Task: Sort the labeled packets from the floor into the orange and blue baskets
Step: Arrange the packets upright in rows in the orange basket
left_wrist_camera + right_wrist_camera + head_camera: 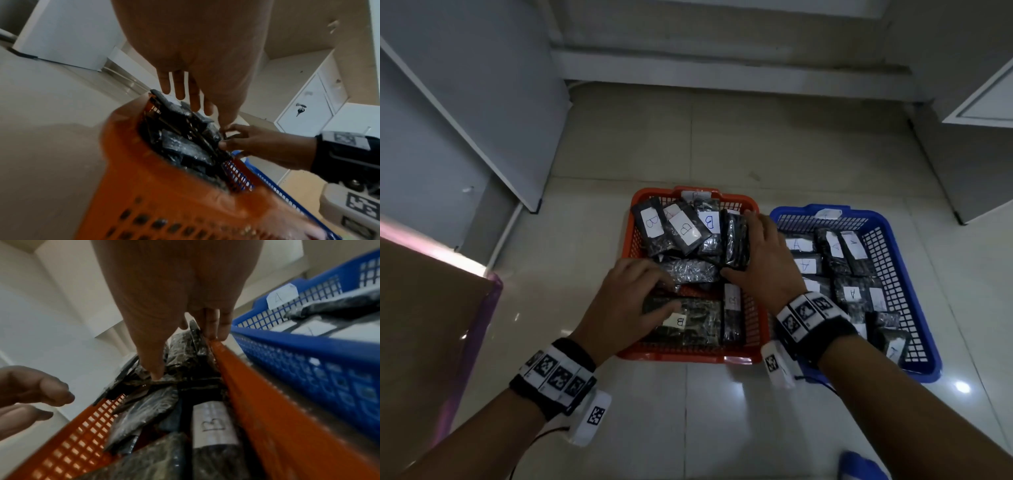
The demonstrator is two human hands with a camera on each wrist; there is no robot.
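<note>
Your left hand (630, 294) is hovering over the near-left part of the orange basket (635, 240), fingers relaxed and spread, holding nothing; it is lying just above the flat packet marked B (688, 320) at the basket's front. Moving right, your right hand (760, 253) is reaching across the far-right corner of that same basket, thumb and fingers curling round an upright dark packet (736, 240) that is leaning against the basket's right wall. From the right wrist view its label is not readable, so I cannot tell which letter it is carrying. Further right, the blue basket (900, 240) is sitting just beside the orange one, holding the packets marked A (852, 294). No packets are showing on the floor (722, 137) in view, so you are probably tidying or checking the last ones. The risk lies in that crowded orange pile: the packets are slick, wrapped in plastic and stacked loosely, so tugging the upright one could drag its neighbours over the rim. If you are shifting it unread, it could also be landing in the wrong basket.
</note>
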